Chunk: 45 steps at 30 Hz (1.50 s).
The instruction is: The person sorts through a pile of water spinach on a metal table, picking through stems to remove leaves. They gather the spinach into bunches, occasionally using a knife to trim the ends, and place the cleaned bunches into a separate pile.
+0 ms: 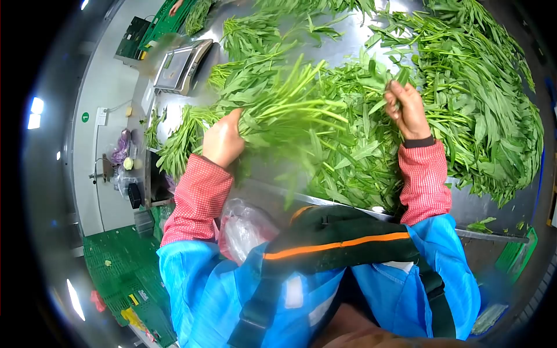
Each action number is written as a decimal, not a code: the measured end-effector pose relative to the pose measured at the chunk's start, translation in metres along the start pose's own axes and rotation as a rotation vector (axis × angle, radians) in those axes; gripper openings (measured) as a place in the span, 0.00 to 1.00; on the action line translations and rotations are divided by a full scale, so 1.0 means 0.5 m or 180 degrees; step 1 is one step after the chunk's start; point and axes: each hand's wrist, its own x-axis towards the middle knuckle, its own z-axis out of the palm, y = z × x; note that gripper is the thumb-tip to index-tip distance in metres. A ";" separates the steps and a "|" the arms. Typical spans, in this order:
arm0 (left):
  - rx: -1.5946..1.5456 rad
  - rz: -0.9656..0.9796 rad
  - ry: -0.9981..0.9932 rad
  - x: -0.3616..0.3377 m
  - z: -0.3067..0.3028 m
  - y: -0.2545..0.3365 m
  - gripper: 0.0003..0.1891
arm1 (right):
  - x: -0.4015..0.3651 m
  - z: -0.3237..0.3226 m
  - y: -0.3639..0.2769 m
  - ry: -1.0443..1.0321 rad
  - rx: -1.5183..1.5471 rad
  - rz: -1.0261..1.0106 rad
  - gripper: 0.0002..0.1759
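My left hand [223,139] is closed round a bunch of leafy green stems [290,116], whose pale cut ends point right and whose leaves blur below. To the right, my right hand [408,110] is pinched on a few green leaves [380,75], held above a loose pile of leaves [360,156] on the metal table. A large heap of long leafy greens [476,104] lies right of my right hand. More bundles [249,35] rest on the table beyond my left hand.
A scale [177,66] stands at the back left. Green crates [125,272] are at lower left, near a clear plastic bag [246,229] by the metal table's front edge [290,194]. Part of another person's hand [175,7] shows at the top left.
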 end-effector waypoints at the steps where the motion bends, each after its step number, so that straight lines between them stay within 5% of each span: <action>1: -0.0072 -0.0080 0.0003 -0.001 -0.003 -0.001 0.23 | -0.015 0.010 0.001 0.0132 -0.0402 0.0186 0.09; 3: -0.0080 -0.0360 -0.0214 0.005 -0.007 0.003 0.23 | -0.029 0.032 0.030 -0.0060 -0.1515 0.0808 0.14; 5: -0.0144 -0.0395 -0.0204 0.012 -0.006 0.009 0.22 | -0.024 0.064 0.098 -0.0462 -0.2574 -0.0802 0.27; 7: -0.0180 -0.0383 -0.0191 0.019 0.001 0.018 0.21 | -0.035 0.154 0.066 -0.0244 -0.3338 -0.0158 0.34; 9: -0.0242 -0.0346 -0.0247 0.026 0.002 0.038 0.21 | -0.019 0.194 0.097 0.0044 -0.4539 -0.1293 0.41; 10: -0.0294 -0.0321 -0.0299 0.030 -0.004 0.056 0.21 | -0.008 0.227 0.071 -0.0338 -0.5026 -0.0406 0.41; 11: -0.0347 -0.0298 -0.0349 0.032 -0.006 0.071 0.21 | -0.008 0.240 0.093 0.0179 -0.4823 -0.1158 0.31; 13: -0.0361 -0.0180 -0.0309 0.031 0.006 0.073 0.21 | 0.011 0.246 0.093 0.0093 -0.4685 -0.0410 0.20; 15: -0.0448 -0.0100 -0.0316 0.025 0.024 0.053 0.22 | 0.045 0.174 0.135 0.0173 -0.3606 -0.1303 0.13; 16: -0.0679 -0.0147 -0.0320 0.022 0.031 0.037 0.21 | 0.081 0.092 0.160 -0.0046 -0.3499 -0.2344 0.14; 18: -0.1159 -0.0344 -0.0518 0.012 0.038 -0.007 0.21 | 0.039 0.070 0.028 0.1037 -0.0683 0.0241 0.11; 21: -0.2031 -0.0518 -0.0717 0.007 0.023 -0.012 0.20 | 0.036 -0.054 0.002 -0.0164 0.1419 -0.0145 0.10; 23: -0.2618 -0.0751 -0.1024 0.003 0.024 -0.022 0.19 | 0.019 -0.039 -0.003 -0.0171 0.0189 0.0436 0.17; 25: -0.2811 -0.0922 -0.1175 0.007 0.002 -0.002 0.19 | 0.037 -0.005 0.027 -0.0444 -0.3295 0.0187 0.28; 27: -0.2662 -0.0876 -0.1181 0.014 -0.005 0.011 0.19 | 0.046 0.032 0.030 -0.0027 -0.3501 -0.0218 0.31; 29: -0.2657 -0.0748 -0.1186 0.016 -0.005 0.028 0.19 | 0.037 0.110 0.008 -0.0327 -0.2582 0.0248 0.36; 30: -0.2499 -0.0690 -0.1275 0.021 -0.019 0.045 0.19 | 0.068 0.094 0.091 -0.0745 -0.2879 -0.1283 0.34; 31: -0.2344 -0.0630 -0.1355 0.024 -0.028 0.053 0.19 | 0.066 0.102 0.098 -0.0766 -0.3239 -0.1212 0.27; 34: -0.2441 -0.0509 -0.1302 0.008 -0.015 0.037 0.20 | 0.056 0.094 0.010 0.0146 -0.1894 0.0130 0.14; 35: -0.2287 -0.0471 -0.1309 0.004 -0.025 0.039 0.20 | 0.063 0.068 -0.001 0.0713 -0.1681 0.0115 0.14; 37: -0.2134 -0.0431 -0.1385 -0.004 -0.027 0.032 0.21 | 0.081 -0.002 -0.023 0.0437 -0.1508 -0.0044 0.17; 41: -0.2164 -0.0212 -0.1517 -0.014 -0.010 0.019 0.22 | 0.081 0.066 -0.018 -0.0094 -0.3141 -0.0171 0.35; 43: -0.2211 -0.0044 -0.1475 -0.015 -0.013 0.037 0.22 | 0.095 0.089 0.040 -0.0408 -0.3930 -0.1094 0.29; 45: -0.2242 0.0047 -0.1521 -0.015 -0.014 0.046 0.22 | 0.101 0.097 0.054 -0.0468 -0.3841 -0.0831 0.23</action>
